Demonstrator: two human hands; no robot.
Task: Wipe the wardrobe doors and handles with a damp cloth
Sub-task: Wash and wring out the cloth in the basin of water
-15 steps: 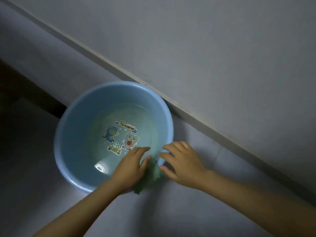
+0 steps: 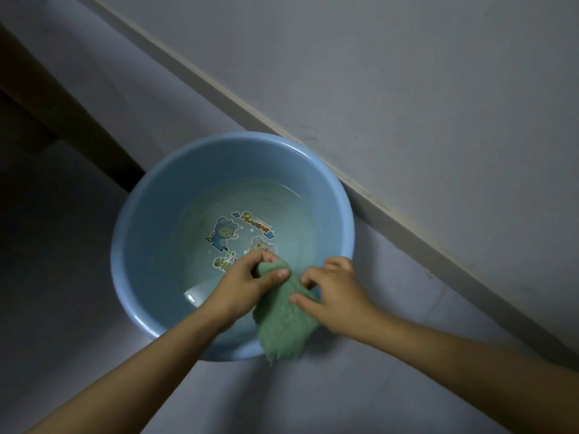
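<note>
Half a second ago the green cloth [image 2: 283, 321] was only a small bunch squeezed between the two hands at the near rim of the blue basin [image 2: 150, 245]; now it is drawn up and out, hanging in a long fold from the left hand [image 2: 250, 283], whose fingers and thumb curl tightly round its top end. The right hand [image 2: 332, 292] sits just beside it on the far side of the cloth, thumb and fingertips pinching its edge. Most of the cloth hangs below both hands, draped over the basin's near rim, with its lower tip past the rim above the floor [image 2: 62, 339]. Beyond the left hand lies shallow water over a cartoon print [image 2: 238, 236] on the basin bottom. The basin stands against the skirting [image 2: 219, 89] of a pale wall. The lift suggests soaking is done and wringing comes next; the wardrobe is not in view, so wiping has not begun, and a dripping cloth would wet the floor
</note>
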